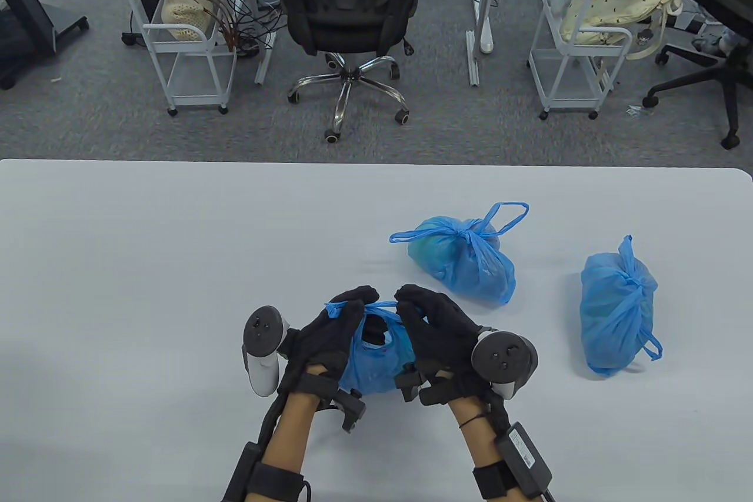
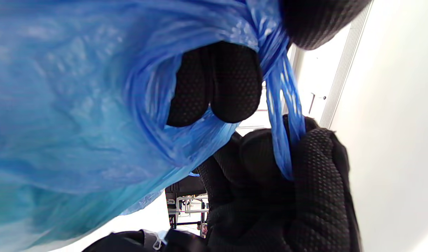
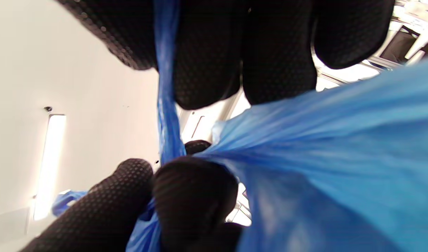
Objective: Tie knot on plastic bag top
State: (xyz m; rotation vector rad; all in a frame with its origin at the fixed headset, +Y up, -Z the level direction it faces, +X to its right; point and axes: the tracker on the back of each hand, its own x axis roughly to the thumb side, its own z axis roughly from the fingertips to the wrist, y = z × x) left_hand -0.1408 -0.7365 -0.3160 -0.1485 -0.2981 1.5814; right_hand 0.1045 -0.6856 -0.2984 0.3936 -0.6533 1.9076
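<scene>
A blue plastic bag [image 1: 376, 363] sits on the white table [image 1: 147, 266] between my two gloved hands, its mouth still gaping. My left hand [image 1: 338, 322] pinches one twisted handle end at the bag's top left. My right hand [image 1: 420, 319] pinches the other end, and a thin blue strand [image 1: 381, 305] is stretched between the hands. In the left wrist view the bag [image 2: 77, 115] fills the frame and the strand [image 2: 282, 115] runs into gloved fingers [image 2: 318, 182]. In the right wrist view the strand [image 3: 166, 105] passes between my fingers [image 3: 203, 70] above the bag [image 3: 339, 157].
Two other blue bags with knotted tops lie on the table: one [image 1: 465, 261] just beyond my right hand, one [image 1: 617, 308] at the right. Past the table's far edge stand an office chair [image 1: 347, 25] and two white carts [image 1: 182, 43].
</scene>
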